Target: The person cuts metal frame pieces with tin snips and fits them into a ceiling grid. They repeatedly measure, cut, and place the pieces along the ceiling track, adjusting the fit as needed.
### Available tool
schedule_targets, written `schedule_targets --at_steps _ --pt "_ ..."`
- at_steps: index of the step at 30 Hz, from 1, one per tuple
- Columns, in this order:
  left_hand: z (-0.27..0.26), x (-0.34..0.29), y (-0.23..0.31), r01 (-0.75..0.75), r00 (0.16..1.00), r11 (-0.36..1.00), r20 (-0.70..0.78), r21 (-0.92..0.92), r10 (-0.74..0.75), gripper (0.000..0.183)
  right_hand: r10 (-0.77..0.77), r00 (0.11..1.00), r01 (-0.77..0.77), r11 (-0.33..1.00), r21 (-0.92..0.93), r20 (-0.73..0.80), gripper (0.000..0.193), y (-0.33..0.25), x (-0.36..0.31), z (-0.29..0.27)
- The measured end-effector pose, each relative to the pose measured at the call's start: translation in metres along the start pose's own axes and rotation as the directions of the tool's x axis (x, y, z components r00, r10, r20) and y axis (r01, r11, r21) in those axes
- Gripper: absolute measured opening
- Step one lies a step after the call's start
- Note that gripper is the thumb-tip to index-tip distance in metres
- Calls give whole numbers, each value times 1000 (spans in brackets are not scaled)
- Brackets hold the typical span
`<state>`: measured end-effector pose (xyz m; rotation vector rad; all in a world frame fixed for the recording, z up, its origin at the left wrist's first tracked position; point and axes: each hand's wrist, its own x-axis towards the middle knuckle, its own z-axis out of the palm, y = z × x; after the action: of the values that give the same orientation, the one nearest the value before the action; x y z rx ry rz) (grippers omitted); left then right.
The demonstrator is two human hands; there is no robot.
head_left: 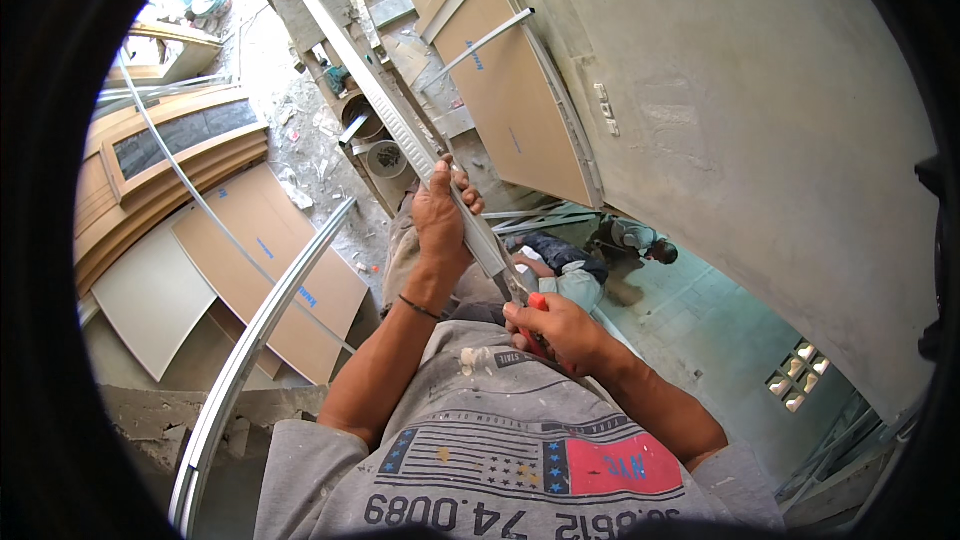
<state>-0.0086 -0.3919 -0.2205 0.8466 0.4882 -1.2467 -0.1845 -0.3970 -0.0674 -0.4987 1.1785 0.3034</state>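
Note:
A long, pale metal profile [375, 90] with a ribbed face slants from the upper left down to my waist. My left hand [443, 215] is wrapped around it near its lower end. In my right hand [565, 333] are red-handled tin snips [538, 304], gripped by the handles just in front of my shirt. Their metal jaws meet the profile's near end; whether they bite into the metal I cannot tell.
A plank bench [310, 15] holds tools and a bucket [388, 158]. Brown boards [520, 90] lean on the right wall. More boards [275, 250] and a long metal channel [262, 335] stand at left. Beyond my right hand, a person [632, 235] crouches low by the wall.

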Motion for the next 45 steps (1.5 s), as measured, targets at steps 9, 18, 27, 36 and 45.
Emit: schedule_targets --at_steps 9,18,27,36,45 --pt "-1 0 -4 1 1000 999 9 -39 0 38 -14 1000 13 999 34 28 31 -1 1 1" --pt "-5 2 -1 21 1000 999 -4 -35 -21 38 6 1000 -7 998 -57 -16 31 -3 1 3" --pt "17 -13 23 23 999 994 -46 105 -19 28 -54 963 167 891 -423 266 22 -23 -54 -37" --pt "55 -34 72 -37 993 991 -109 127 51 25 -883 470 773 421 -475 -17 32 -57 -35 20" --pt "70 -46 91 -109 990 988 -74 110 117 19 -954 264 744 293 -600 -139 38 -60 6 69"
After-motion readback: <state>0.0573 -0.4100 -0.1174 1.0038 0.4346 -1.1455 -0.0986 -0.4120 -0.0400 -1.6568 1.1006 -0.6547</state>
